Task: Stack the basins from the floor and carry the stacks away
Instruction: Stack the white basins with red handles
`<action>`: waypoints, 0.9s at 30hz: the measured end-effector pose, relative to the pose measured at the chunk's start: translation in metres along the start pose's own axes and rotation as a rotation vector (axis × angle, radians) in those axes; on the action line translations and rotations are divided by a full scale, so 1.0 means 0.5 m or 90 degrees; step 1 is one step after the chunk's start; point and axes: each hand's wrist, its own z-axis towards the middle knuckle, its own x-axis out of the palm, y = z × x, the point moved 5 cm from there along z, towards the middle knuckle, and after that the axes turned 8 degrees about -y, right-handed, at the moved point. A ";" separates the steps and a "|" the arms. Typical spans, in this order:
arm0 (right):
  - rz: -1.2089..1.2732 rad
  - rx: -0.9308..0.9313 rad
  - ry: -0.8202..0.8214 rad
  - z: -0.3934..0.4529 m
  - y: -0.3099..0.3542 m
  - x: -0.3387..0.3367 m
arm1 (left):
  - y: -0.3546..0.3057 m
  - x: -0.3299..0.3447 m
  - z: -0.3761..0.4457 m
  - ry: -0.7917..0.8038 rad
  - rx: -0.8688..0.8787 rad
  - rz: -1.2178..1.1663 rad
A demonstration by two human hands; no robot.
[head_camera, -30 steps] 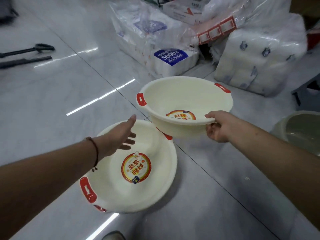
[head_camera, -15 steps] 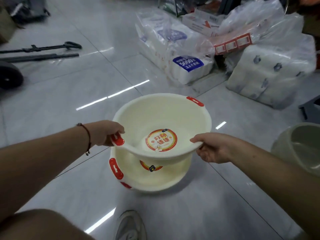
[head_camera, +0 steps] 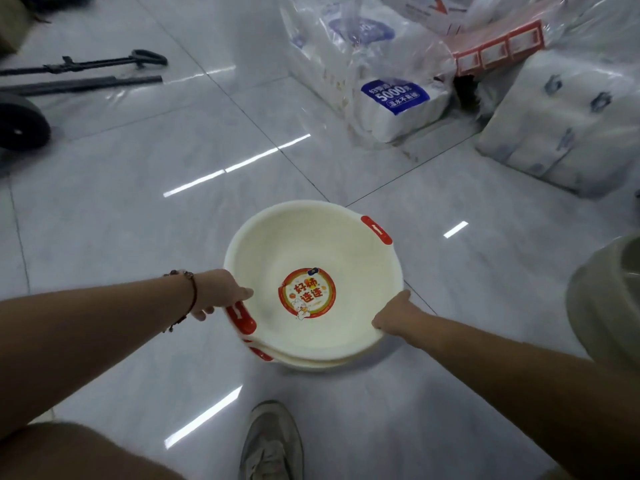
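Observation:
A cream basin [head_camera: 304, 251] with red handles and a round red label sits nested inside a second cream basin [head_camera: 311, 362], whose rim and red handle peek out underneath at the near side. The pair rests on the tiled floor. My left hand [head_camera: 221, 294] grips the upper basin's left rim just above its red handle. My right hand [head_camera: 393, 315] grips the rim at the near right, fingers curled under the edge.
A grey-green basin [head_camera: 604, 299] stands at the right edge. Wrapped packs of tissue rolls [head_camera: 384, 77] and bags pile up at the back right. A black trolley frame and wheel [head_camera: 20, 124] lie at the far left. My shoe [head_camera: 272, 441] is just below the basins.
The basin I held in the air has come down and now sits nested in the one on the floor. Both hands stayed on its rim.

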 end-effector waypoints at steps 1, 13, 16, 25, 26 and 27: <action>-0.012 -0.006 -0.004 0.006 -0.006 0.009 | 0.003 0.012 0.006 -0.001 -0.004 0.001; -0.014 -0.010 0.044 0.053 -0.020 0.011 | -0.025 0.068 0.067 -0.090 0.073 0.183; -0.013 -0.033 0.048 0.059 -0.022 0.006 | -0.025 0.056 0.074 -0.120 0.085 0.316; -0.231 -0.209 -0.063 0.111 -0.022 -0.122 | -0.385 0.103 0.013 -0.344 0.505 0.573; -0.236 -0.219 -0.098 0.128 -0.023 -0.143 | -0.432 0.123 0.007 -0.336 0.547 0.501; -0.235 -0.218 -0.125 0.145 -0.031 -0.159 | -0.471 0.146 0.001 -0.317 0.569 0.443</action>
